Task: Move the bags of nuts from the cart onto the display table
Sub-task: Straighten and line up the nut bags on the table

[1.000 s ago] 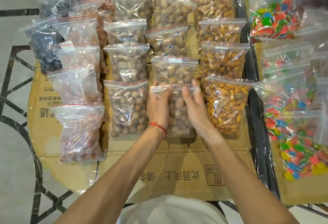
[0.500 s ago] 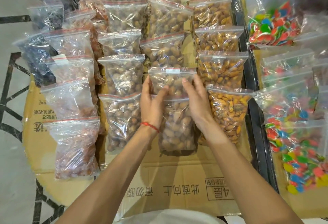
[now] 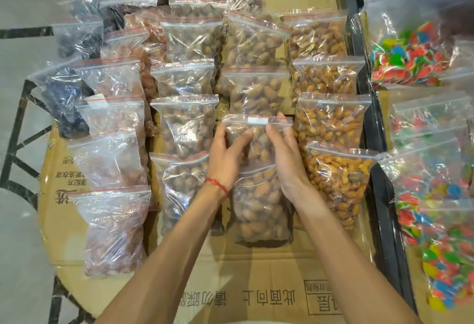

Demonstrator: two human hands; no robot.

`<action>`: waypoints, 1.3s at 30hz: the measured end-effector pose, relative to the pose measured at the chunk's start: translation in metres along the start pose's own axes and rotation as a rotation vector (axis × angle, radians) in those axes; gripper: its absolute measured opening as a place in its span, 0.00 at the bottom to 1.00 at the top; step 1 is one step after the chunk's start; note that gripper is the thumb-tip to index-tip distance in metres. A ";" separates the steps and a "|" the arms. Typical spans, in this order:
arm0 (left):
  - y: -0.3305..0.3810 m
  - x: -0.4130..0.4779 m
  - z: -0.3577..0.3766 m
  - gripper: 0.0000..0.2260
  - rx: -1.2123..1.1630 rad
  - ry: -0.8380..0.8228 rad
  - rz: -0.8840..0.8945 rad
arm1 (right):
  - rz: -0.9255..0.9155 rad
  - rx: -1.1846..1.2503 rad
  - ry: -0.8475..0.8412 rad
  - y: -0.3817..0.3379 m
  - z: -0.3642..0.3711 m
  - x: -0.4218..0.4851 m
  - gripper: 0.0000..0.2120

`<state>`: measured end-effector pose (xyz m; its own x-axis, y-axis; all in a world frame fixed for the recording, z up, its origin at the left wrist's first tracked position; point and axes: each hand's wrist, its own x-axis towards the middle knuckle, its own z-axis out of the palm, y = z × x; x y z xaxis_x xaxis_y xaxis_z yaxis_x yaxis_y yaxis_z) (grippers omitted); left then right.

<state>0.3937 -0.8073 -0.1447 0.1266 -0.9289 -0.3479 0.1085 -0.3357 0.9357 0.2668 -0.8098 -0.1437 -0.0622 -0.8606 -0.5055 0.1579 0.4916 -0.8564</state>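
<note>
Rows of clear zip bags of nuts lie on a display table covered with flattened cardboard (image 3: pixel 256 285). My left hand (image 3: pixel 225 154) and my right hand (image 3: pixel 284 154) grip the two sides of one bag of brown nuts (image 3: pixel 256 134) with a white label on its seal, in the third column from the left. That bag overlaps the nearest bag of brown nuts (image 3: pixel 259 208), which lies flat below my wrists. A bag of orange almonds (image 3: pixel 338 182) lies just to the right. The cart is out of sight.
Bags of coloured candies (image 3: pixel 436 208) fill a second table on the right, past a black frame (image 3: pixel 377 144). Bags of pale reddish nuts (image 3: pixel 112 226) and dark dried fruit (image 3: pixel 64 98) line the left side. Grey floor lies beyond the left edge.
Both hands moved from the nearest bag of brown nuts up to the bag behind it and closed on its sides. The camera tilted slightly, shifting the scene down.
</note>
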 end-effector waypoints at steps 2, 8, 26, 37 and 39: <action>0.002 0.000 0.004 0.09 -0.024 0.010 -0.030 | 0.008 -0.040 -0.018 -0.005 -0.005 0.003 0.32; 0.002 0.022 0.005 0.34 0.097 0.065 -0.096 | -0.069 -0.087 0.048 -0.021 -0.006 0.015 0.36; 0.039 0.067 0.024 0.35 0.489 0.138 0.122 | -0.179 -0.297 -0.031 -0.056 0.013 0.070 0.41; 0.044 0.067 0.018 0.24 0.244 0.113 0.119 | -0.248 -0.190 -0.036 -0.063 0.008 0.056 0.35; 0.043 0.065 0.016 0.26 0.122 0.091 0.087 | -0.268 -0.168 -0.029 -0.061 0.008 0.055 0.36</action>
<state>0.3909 -0.8844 -0.1256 0.2197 -0.9391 -0.2641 -0.0267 -0.2764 0.9607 0.2612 -0.8879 -0.1186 -0.0508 -0.9646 -0.2587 -0.0251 0.2601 -0.9652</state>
